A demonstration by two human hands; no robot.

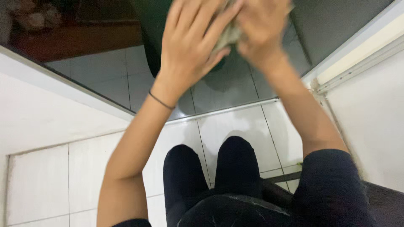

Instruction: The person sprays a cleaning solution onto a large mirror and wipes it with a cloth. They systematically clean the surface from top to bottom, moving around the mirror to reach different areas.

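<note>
1. Crumpled pale grey-green cloth wad: soft, wrinkled, bunched, mostly hidden. Only a strip shows between the two hands at the top of the view. Blurred; can't tell the fabric type.
2. Location: held up in the air in front of the dark glossy panel, well above the floor.
3. Left hand: back toward the camera, fingers long and slightly spread, curled over the cloth's left side. Gripping it.
4. Right hand: fingers folded in, clamped on the cloth's right side. Both hands press together around the wad.
5. Count: one cloth, two hands, one thin dark band on the left wrist.
6. Forearms bare. Dark short sleeve on the right arm, soft knit look.
7. Two legs in black fabric trousers below the hands, knees toward the camera, some lint on the fabric.
8. Floor: white square glazed tiles with thin grout lines near the legs; grey glossy tiles beyond a pale metal threshold strip.
9. White smooth wall surfaces at left and right. Cream frame with a ribbed rail at upper right.
10. Dark reddish-brown wooden furniture at upper left, blurred items on top.
</note>
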